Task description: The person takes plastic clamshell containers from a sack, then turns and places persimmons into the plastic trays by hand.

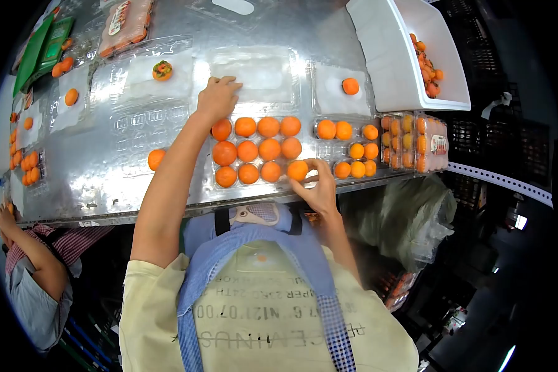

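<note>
A clear plastic tray (258, 154) lies in front of me, its rows filled with round orange persimmons (269, 149). My right hand (321, 191) has its thumb and fingers around a persimmon (297, 170) at the tray's near right corner. Beyond the tray its clear lid (251, 77) is spread flat, with a white pad in it. My left hand (219, 97) is at the lid's left side, above the tray's far left corner, fingers stretched to the right and nothing visible in them. Whether those fingers touch the lid I cannot tell.
To the right, another tray holds persimmons (335, 129), next to stacked packs (431, 144). A white bin (390, 56) with fruit stands behind them. Single persimmons (157, 160) lie on the metal table (105, 192). Another person's hand (6, 221) is at the far left.
</note>
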The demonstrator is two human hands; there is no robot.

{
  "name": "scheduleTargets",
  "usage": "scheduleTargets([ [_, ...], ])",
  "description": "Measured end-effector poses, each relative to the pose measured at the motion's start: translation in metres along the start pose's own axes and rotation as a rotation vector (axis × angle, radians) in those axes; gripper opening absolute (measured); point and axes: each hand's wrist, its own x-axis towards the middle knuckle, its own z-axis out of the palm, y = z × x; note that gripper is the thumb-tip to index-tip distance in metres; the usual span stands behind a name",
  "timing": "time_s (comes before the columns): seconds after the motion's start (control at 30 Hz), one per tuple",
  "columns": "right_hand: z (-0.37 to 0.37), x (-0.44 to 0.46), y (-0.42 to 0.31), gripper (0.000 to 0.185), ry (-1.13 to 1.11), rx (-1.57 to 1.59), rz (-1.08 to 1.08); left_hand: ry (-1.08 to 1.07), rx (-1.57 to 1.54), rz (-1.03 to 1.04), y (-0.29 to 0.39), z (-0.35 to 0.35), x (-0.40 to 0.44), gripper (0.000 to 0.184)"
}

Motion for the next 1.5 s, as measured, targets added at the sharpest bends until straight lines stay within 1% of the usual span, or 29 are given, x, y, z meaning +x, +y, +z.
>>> scheduleTargets([
  [0.1, 0.002, 0.010, -0.010, 0.046, 0.020, 0.132, -0.037, -0.003, -0.024, -0.013, 0.001, -0.001, -0.001, 0.037],
  [0.2, 0.004, 0.047, -0.026, 0.046, 0.062, 0.194, -0.051, 0.021, -0.034, -0.008, 0.001, 0.000, -0.003, 0.036],
  [0.27, 0.009, 0.085, -0.031, 0.046, 0.099, 0.121, -0.128, 0.023, -0.050, -0.011, 0.002, 0.001, -0.003, 0.036],
  [0.33, 0.024, 0.128, -0.032, 0.046, 0.145, 0.045, -0.157, 0.029, -0.058, -0.008, 0.003, 0.002, -0.004, 0.035],
  [0.43, 0.043, 0.177, -0.036, 0.046, 0.086, -0.129, -0.184, 0.052, -0.053, 0.008, 0.004, 0.005, -0.008, 0.036],
  [0.5, 0.059, 0.200, -0.036, 0.049, 0.002, -0.274, -0.132, 0.074, -0.055, 0.029, 0.004, 0.006, -0.010, 0.036],
  [0.53, 0.065, 0.207, -0.034, 0.051, -0.040, -0.347, -0.106, 0.099, -0.122, 0.028, 0.007, 0.002, -0.012, 0.035],
  [0.63, 0.075, 0.216, -0.028, 0.053, -0.131, -0.392, -0.098, 0.293, -0.251, 0.110, 0.005, 0.002, -0.015, 0.033],
  [0.67, 0.076, 0.216, -0.025, 0.053, -0.138, -0.386, -0.106, 0.359, -0.299, 0.099, 0.004, 0.002, -0.020, 0.032],
  [0.73, 0.069, 0.211, -0.027, 0.052, -0.152, -0.370, -0.114, 0.484, -0.392, 0.081, 0.014, -0.022, -0.040, 0.029],
  [0.83, 0.049, 0.190, -0.029, 0.043, -0.016, -0.312, -0.224, 0.610, -0.575, -0.053, 0.016, -0.039, -0.082, 0.023],
  [0.9, 0.035, 0.173, -0.021, 0.037, -0.037, -0.152, -0.212, 0.711, -0.700, -0.183, 0.009, -0.038, -0.116, 0.020],
  [0.93, 0.028, 0.163, -0.017, 0.034, -0.047, -0.069, -0.205, 0.758, -0.685, -0.261, 0.003, -0.037, -0.133, 0.019],
  [1.0, 0.017, 0.141, -0.003, 0.026, -0.039, -0.008, -0.216, 0.876, -0.635, -0.399, -0.014, -0.029, -0.166, 0.017],
  [1.03, 0.012, 0.130, 0.002, 0.023, -0.046, 0.015, -0.186, 0.949, -0.600, -0.461, -0.023, -0.024, -0.180, 0.017],
  [1.1, 0.006, 0.112, 0.015, 0.019, -0.049, 0.049, -0.159, 0.995, -0.584, -0.617, -0.038, -0.019, -0.205, 0.016],
  [1.17, 0.007, 0.099, 0.021, 0.016, -0.038, 0.071, -0.158, 1.014, -0.528, -0.702, -0.053, -0.010, -0.224, 0.015],
  [1.23, 0.009, 0.089, 0.018, 0.014, -0.026, 0.082, -0.155, 0.992, -0.504, -0.728, -0.055, -0.011, -0.232, 0.018],
  [1.33, 0.015, 0.083, 0.011, 0.013, -0.053, 0.073, -0.212, 0.905, -0.433, -0.704, -0.050, -0.015, -0.231, 0.024],
  [1.43, 0.019, 0.080, -0.005, 0.013, -0.121, 0.043, -0.299, 0.778, -0.244, -0.632, -0.050, -0.017, -0.229, 0.037],
  [1.5, 0.024, 0.077, -0.008, 0.013, -0.157, 0.032, -0.301, 0.690, -0.186, -0.631, -0.049, -0.017, -0.231, 0.041],
])
